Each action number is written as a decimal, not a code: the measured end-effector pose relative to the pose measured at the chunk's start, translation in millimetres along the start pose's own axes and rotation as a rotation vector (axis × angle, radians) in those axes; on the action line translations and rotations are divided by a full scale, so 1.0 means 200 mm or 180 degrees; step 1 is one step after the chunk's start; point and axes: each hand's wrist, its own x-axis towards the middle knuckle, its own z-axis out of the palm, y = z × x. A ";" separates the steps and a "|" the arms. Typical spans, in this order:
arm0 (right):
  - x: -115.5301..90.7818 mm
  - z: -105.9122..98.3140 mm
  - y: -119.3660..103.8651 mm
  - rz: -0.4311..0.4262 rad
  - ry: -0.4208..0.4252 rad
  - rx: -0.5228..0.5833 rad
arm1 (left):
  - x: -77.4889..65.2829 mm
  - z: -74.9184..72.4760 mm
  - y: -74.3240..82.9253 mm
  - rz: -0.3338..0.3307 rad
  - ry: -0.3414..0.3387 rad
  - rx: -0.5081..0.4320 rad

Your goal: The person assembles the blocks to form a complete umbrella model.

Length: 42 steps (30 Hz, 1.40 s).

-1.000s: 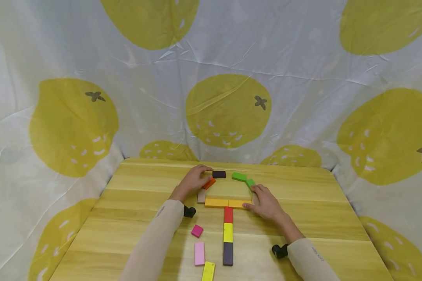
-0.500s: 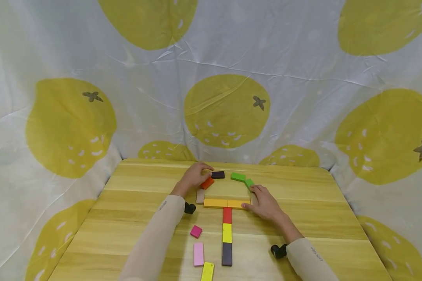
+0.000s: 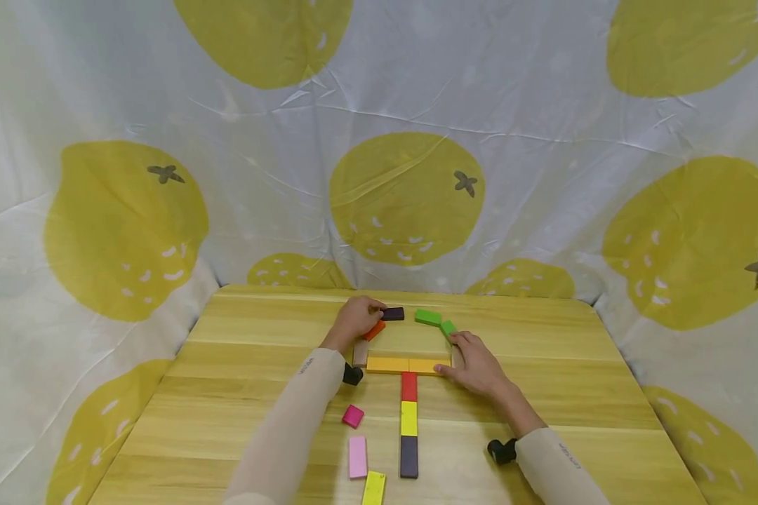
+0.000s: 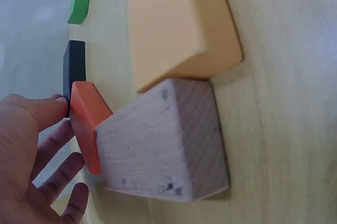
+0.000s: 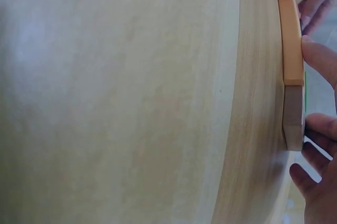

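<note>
My left hand pinches the left end of a black block between thumb and forefinger at the far side of the table. Just below it lies an orange-red block, slanted against a bare wood block. My right hand rests over the right side of the layout. Its thumb touches one of two light orange blocks set end to end, and its other fingers lie at a second wood block and a slanted green block. Another green block lies right of the black one.
Below the orange pair runs a column of red, yellow and dark blocks. Loose magenta, pink and yellow pieces lie to its left. A lemon-print cloth hangs behind the wooden table.
My left hand and forearm have shifted slightly right, its fingers coming round the black block's left end. The orange-red block moved a little. My right hand stays in place.
</note>
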 end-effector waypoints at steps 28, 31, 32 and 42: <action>-0.02 0.01 0.01 -0.0018 0.0058 0.0062 | -0.02 0.07 0.05 -0.0051 0.0118 -0.0065; -0.02 0.00 0.00 -0.0020 0.0074 0.0075 | 0.00 0.09 0.04 -0.0058 0.0106 0.0007; -0.02 0.00 0.00 -0.0020 0.0077 0.0081 | 0.00 0.09 0.03 -0.0055 0.0101 0.0019; -0.01 0.01 0.00 -0.0041 0.0075 0.0123 | -0.03 0.07 0.04 0.0077 0.0115 -0.0157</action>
